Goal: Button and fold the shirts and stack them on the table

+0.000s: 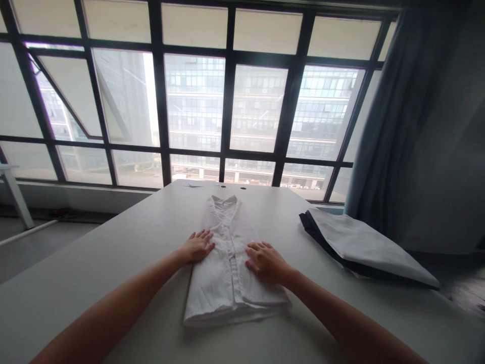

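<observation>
Lying flat, fingers extended and pinching nothing, the left hand point(197, 246) and right hand point(267, 263) rest on the white shirt point(214, 293) midway across the table point(151, 222), where an uneven sideways push from either palm could ruck the cloth or skew its front.

Bare forearms point(138, 287) point(326, 306) taper to bare hands point(197, 247) point(265, 261) (slim-fingered, it seems)

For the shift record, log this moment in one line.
left hand: on white shirt; right hand: on shirt; shirt: front up, collar toward windows; white-and-dark pile: right of shirt
</observation>
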### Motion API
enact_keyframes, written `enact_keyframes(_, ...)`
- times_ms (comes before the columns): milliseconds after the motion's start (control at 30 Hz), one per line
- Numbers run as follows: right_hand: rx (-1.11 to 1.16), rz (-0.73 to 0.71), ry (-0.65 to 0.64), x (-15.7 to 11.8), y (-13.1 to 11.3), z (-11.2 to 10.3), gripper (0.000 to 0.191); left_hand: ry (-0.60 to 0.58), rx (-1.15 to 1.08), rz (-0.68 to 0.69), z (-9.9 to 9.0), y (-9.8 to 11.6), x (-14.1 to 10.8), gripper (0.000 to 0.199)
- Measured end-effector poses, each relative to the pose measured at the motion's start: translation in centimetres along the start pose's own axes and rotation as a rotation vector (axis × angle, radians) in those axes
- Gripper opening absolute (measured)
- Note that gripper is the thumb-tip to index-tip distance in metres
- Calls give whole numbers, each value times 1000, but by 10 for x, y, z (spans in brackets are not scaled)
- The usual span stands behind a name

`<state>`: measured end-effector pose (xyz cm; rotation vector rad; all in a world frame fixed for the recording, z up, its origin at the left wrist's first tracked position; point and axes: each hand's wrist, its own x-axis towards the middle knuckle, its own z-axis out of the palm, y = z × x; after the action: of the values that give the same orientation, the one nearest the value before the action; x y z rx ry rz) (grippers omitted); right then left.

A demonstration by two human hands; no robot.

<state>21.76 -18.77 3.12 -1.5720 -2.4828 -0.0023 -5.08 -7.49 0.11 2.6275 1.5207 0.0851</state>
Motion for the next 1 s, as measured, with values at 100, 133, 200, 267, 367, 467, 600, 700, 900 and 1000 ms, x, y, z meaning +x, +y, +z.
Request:
enact_keyframes(100, 64, -65, 107, 0, -12, -8, 37, 80, 56, 74, -4, 30, -15, 55)
enact_keyframes(133, 97, -95, 110, 0, -17, -11, 36, 100, 57, 120, -8, 38, -19, 50)
enact_keyframes(200, 155, -184, 61, -2, -27, -15, 37, 112, 17, 201, -15, 45, -20, 44)
enact_keyframes(267, 175, -275, -16, -5, -36, -16, 43, 159, -32, 248, -22, 39, -13, 38)
enact_keyframes(367, 156, -370, -76, -7, -43, -11, 53, 289, 19, 295, -25, 13, 11, 36)
enact_keyframes(467, 150, -409, -59, -8, -42, -2, 53, 277, 117, 308, -24, -15, 41, 36)
enact_keyframes(600, 142, -421, -32, -7, -38, 4, 52, 247, 214, 335, -25, -38, 73, 38)
enact_keyframes(700, 139, -423, -24, -9, -38, 3, 51, 279, 280, 358, -28, -50, 93, 48)
enact_keyframes(900, 119, -426, -20, -11, -40, 0, 51, 295, 350, 233, -29, -80, 123, 68)
enact_keyframes(1000, 104, -424, -23, -11, -40, 0, 52, 273, 385, 138, -29, -95, 130, 70)
